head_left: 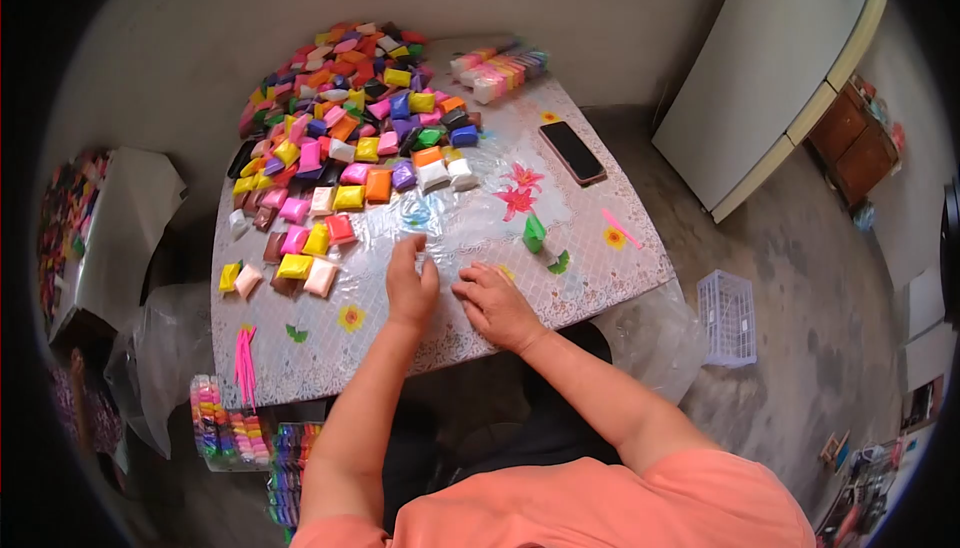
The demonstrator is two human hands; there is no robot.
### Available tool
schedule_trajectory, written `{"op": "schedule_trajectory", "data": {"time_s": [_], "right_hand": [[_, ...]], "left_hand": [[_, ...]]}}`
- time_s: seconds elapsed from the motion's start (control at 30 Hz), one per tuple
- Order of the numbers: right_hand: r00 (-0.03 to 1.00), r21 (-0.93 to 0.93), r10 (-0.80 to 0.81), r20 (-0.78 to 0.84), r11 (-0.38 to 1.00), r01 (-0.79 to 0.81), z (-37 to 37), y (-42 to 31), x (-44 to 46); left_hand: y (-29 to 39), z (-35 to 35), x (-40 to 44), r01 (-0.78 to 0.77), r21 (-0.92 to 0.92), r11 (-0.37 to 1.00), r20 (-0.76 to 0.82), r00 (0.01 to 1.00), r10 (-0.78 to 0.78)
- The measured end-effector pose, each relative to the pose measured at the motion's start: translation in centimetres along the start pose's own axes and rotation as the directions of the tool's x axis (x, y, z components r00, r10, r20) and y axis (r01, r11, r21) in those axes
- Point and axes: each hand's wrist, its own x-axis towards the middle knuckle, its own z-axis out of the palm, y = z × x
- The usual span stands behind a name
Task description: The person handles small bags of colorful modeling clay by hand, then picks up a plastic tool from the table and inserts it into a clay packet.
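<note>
My left hand (412, 283) is over the near middle of the table with its fingers curled together. A whitish bit shows by the thumb, but I cannot make out what it is. To its right, my right hand (496, 306) rests low over the tablecloth, fingers apart and pointing left, with nothing visible in them. Beyond my right hand a small green packet (534, 235) stands by itself. Small coloured packets (378, 186) are spread to the left and heap up at the back, the nearest ones lying left of my left hand.
A phone (573, 153) lies on the patterned tablecloth (450, 333). Clear packs of coloured packets (502, 72) sit at the back. Pink strips (244, 368) lie at the left corner, one pink strip (622, 228) at right. A plastic crate (728, 318) stands on the floor.
</note>
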Motion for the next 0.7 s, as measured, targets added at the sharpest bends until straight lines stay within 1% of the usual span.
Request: {"op": "schedule_trajectory", "data": {"time_s": [0.03, 0.1, 0.17, 0.23, 0.3, 0.37, 0.47, 0.57, 0.6, 0.7], "right_hand": [[1.000, 0.005, 0.014, 0.016, 1.000, -0.014, -0.1, 0.0, 0.0], [0.998, 0.016, 0.036, 0.051, 0.999, -0.037, -0.1, 0.3, 0.0], [0.997, 0.015, 0.050, 0.065, 0.999, -0.051, -0.3, 0.4, 0.0], [0.993, 0.014, 0.071, 0.095, 0.997, -0.073, -0.5, 0.4, 0.1], [0.992, 0.046, 0.095, 0.080, 0.994, -0.099, -0.6, 0.5, 0.1], [0.991, 0.116, 0.114, 0.067, 0.986, -0.121, -0.6, 0.4, 0.2], [0.987, 0.100, 0.132, 0.091, 0.985, -0.141, -0.6, 0.6, 0.5], [0.980, 0.085, 0.155, 0.121, 0.983, -0.166, -0.7, 0.1, 0.9], [0.981, 0.087, 0.149, 0.120, 0.983, -0.160, -0.8, 0.0, 1.0], [0.980, 0.048, 0.141, 0.140, 0.988, -0.149, -1.1, 0.1, 0.8]], "left_hand": [[0.1, 0.5, 2.2, -0.069, 0.060, 0.996, -0.009, 0.998, 0.070], [1.0, 2.1, 6.4, -0.160, 0.198, 0.967, 0.036, 0.987, 0.156], [-0.7, 5.3, 11.1, -0.228, 0.284, 0.931, 0.144, 0.970, 0.193], [-0.2, 8.3, 14.4, -0.295, 0.428, 0.854, 0.203, 0.952, 0.227], [0.8, 11.1, 17.2, -0.243, 0.580, 0.777, 0.316, 0.947, 0.059], [0.7, 13.7, 19.4, -0.227, 0.659, 0.717, 0.379, 0.924, -0.056], [-0.8, 16.2, 21.2, -0.191, 0.713, 0.674, 0.371, 0.919, -0.132], [-2.0, 15.8, 21.4, -0.098, 0.745, 0.660, 0.357, 0.894, -0.270], [-2.1, 15.3, 21.2, -0.095, 0.732, 0.674, 0.335, 0.912, -0.235], [-1.5, 12.6, 19.7, -0.089, 0.722, 0.686, 0.366, 0.890, -0.271]]}}
